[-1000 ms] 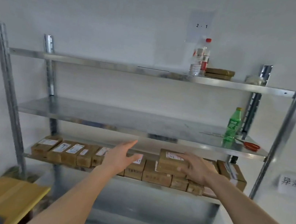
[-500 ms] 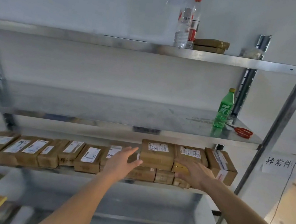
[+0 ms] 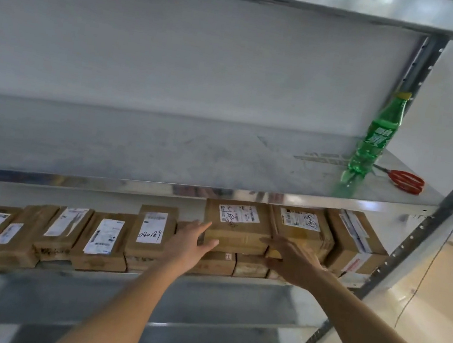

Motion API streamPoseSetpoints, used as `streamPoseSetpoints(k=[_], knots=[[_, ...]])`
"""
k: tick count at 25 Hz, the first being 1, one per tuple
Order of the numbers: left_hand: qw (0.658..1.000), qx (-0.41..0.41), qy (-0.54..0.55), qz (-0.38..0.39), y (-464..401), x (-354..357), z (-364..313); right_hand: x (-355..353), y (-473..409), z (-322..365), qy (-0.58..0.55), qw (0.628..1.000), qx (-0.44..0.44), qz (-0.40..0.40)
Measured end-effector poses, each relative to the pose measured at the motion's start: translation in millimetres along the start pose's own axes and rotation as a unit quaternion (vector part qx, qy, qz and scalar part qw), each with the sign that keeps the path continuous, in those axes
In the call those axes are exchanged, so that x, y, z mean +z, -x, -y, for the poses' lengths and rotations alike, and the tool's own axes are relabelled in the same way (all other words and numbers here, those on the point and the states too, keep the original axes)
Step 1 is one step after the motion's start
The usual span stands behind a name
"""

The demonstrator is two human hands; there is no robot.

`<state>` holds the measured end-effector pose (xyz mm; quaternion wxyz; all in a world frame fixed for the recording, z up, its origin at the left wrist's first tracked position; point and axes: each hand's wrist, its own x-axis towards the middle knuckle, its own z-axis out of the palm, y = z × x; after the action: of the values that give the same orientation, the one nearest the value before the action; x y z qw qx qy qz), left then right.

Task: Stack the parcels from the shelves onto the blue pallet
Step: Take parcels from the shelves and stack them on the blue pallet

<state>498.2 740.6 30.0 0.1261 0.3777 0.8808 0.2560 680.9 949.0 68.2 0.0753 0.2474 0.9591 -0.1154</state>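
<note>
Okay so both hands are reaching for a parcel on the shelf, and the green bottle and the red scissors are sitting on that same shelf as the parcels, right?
Not quite. The head view shows the green bottle and red scissors on the shelf above the parcels. The rest holds: left hand and right hand reach for the upper parcel.

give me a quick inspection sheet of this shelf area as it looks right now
surface: metal shelving; parcels fill the lower shelf, the one above is mostly bare.
job's things: brown labelled parcels in a row; upper parcel sits on flatter ones; blue pallet not in view.
clutter: green bottle and red scissors at the right end of the upper shelf.
grippers: left hand open at the upper parcel's left side; right hand open at its right front corner.
cables: thin dark cable hanging right of the upright.
surroundings: white wall behind.
</note>
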Motion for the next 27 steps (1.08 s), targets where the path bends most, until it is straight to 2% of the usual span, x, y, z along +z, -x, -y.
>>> streamPoseSetpoints(k=[4,10,20,27], knots=[[0.999,-0.032,0.010,0.033,-39.1,28.5,10.3,19.4,-36.9,-20.4,-0.011,1.000,-0.004,0.015],[0.998,-0.055,0.005,0.027,-88.4,57.1,21.7,33.0,-84.4,-44.9,-0.034,0.999,-0.022,-0.001],[0.978,-0.087,0.190,-0.009,-128.5,95.0,28.2,48.9,-107.1,-68.1,-0.022,0.998,-0.038,-0.045],[0.970,-0.093,0.226,-0.012,-118.3,86.9,39.5,43.8,-110.8,-53.4,-0.023,0.997,-0.059,-0.051]])
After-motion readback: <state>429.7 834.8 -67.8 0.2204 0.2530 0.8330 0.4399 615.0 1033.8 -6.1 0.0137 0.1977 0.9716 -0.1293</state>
